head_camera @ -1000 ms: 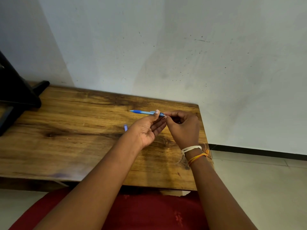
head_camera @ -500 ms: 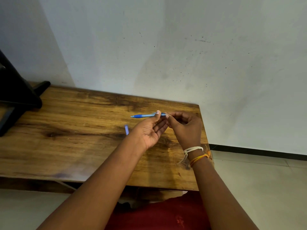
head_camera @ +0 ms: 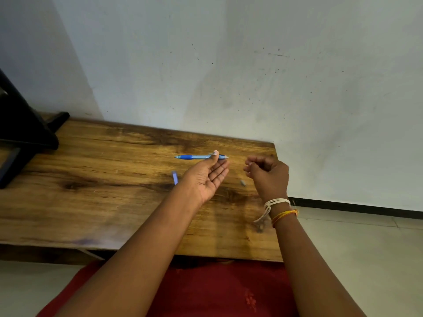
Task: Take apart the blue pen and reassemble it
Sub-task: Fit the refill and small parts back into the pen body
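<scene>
Head view: left hand [head_camera: 206, 177] palm up over the wooden plank table [head_camera: 109, 179], thumb pinching the slim blue plastic pen [head_camera: 199, 157] against the fingertips; the other fingers lie fairly straight. Pen is held level above the tabletop, darker blue grip and tip pointing left, pale end poking out right of the thumb.

Right hand [head_camera: 267, 173] just right of the pen, apart from it, fingers curled in, back of hand to camera. Cannot tell whether it pinches something small.

Small blue pen piece [head_camera: 175, 177] lies on the table just left of the left wrist. Tiny grey piece [head_camera: 242, 183] lies on the wood between the two hands.

White and orange thread bands [head_camera: 278, 210] on the right wrist. Black stand [head_camera: 25, 133] at the table's far left. Red cloth [head_camera: 217, 291] below the near table edge. Grey wall [head_camera: 251, 76] behind the table. No containers visible.
</scene>
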Available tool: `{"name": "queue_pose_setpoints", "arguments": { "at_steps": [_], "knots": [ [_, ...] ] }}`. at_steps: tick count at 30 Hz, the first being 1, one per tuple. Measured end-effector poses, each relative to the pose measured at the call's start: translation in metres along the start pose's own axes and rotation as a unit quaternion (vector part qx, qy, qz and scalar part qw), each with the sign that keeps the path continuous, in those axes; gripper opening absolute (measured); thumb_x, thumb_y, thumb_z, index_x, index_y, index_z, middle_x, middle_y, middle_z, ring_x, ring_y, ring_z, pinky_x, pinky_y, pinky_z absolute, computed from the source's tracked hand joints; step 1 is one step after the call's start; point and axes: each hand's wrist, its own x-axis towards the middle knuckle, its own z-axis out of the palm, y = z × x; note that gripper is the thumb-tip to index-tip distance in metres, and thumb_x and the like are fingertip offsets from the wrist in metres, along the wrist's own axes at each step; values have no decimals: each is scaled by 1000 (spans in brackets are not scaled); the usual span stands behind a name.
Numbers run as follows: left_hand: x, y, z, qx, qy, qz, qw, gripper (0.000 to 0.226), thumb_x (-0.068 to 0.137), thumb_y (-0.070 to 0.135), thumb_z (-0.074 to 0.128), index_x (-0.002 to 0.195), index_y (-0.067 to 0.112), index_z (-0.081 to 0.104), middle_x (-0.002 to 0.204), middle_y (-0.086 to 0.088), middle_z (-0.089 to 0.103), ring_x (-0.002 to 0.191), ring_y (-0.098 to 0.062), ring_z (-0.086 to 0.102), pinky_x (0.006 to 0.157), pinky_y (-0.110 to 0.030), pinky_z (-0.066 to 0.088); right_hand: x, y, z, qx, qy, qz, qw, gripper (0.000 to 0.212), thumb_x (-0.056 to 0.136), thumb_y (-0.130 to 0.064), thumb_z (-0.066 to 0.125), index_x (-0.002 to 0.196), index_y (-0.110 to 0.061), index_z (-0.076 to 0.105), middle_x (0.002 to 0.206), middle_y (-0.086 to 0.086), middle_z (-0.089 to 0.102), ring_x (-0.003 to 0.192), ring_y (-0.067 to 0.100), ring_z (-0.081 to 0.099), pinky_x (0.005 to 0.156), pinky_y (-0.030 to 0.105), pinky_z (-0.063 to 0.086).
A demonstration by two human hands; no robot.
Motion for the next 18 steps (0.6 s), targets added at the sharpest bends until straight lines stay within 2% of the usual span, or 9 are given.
{"name": "queue_pose_setpoints", "arguments": {
  "at_steps": [2, 3, 6, 8, 11, 13, 15, 18],
  "knots": [
    [1, 2, -3, -2, 9, -3, 1000, 9, 84, 9, 66, 84, 0, 65, 69, -13, 74, 89, -22, 70, 84, -35, 54, 6, 11, -8, -145, 27, 18, 989, 16, 83, -5, 63, 93, -10, 75, 91, 9, 74, 88, 21, 70, 86, 32, 54],
    [1, 3, -4, -3, 12, -4, 1000, 9, 84, 9, 67, 84, 0, 65, 70, -14, 74, 87, -23, 70, 85, -36, 54, 8, 15, -11, -191, 23, 28, 981, 18, 83, -7, 63, 96, -10, 75, 92, 7, 73, 89, 20, 67, 84, 28, 51],
    [2, 5, -4, -3, 16, -2, 1000, 10, 84, 9, 67, 85, 0, 66, 74, -14, 74, 88, -24, 70, 78, -34, 55, 9, 23, -9, -245, -47, 50, 967, 18, 80, -17, 70, 97, -11, 74, 84, 0, 65, 82, 15, 60, 75, 23, 43],
    [3, 5, -4, -4, 17, -2, 1000, 10, 84, 10, 67, 86, 0, 66, 75, -14, 74, 88, -24, 71, 75, -34, 56, 8, 26, -4, -276, -84, 51, 956, 16, 77, -24, 75, 90, -14, 75, 81, -1, 66, 79, 14, 59, 75, 24, 46],
    [4, 4, -5, 1, 19, -5, 1000, 10, 83, 10, 67, 86, 1, 66, 73, -14, 75, 82, -23, 71, 73, -33, 57, 5, 27, 2, -307, -85, 41, 947, 6, 76, -23, 76, 76, -18, 74, 71, -4, 64, 76, 16, 63, 70, 25, 48],
    [5, 3, -6, 5, 20, -7, 1000, 9, 84, 11, 67, 85, 1, 66, 72, -14, 75, 81, -23, 71, 74, -34, 56, 3, 24, 5, -305, -79, 33, 949, 7, 74, -22, 74, 69, -21, 70, 66, -7, 62, 73, 15, 64, 60, 20, 44],
    [5, 4, -7, 8, 22, -5, 1000, 9, 84, 11, 67, 85, 2, 66, 71, -13, 74, 82, -22, 71, 75, -33, 56, 1, 16, 7, -250, -64, 7, 966, 9, 72, -21, 73, 67, -23, 65, 64, -8, 63, 68, 13, 64, 54, 18, 43],
    [5, 3, -7, 10, 26, 3, 1000, 9, 86, 11, 66, 85, 2, 65, 72, -13, 74, 86, -22, 71, 77, -33, 56, -3, 0, 11, -97, -72, -33, 992, 12, 77, -19, 74, 70, -25, 66, 69, -1, 71, 66, 15, 71, 59, 26, 58]
  ]
}}
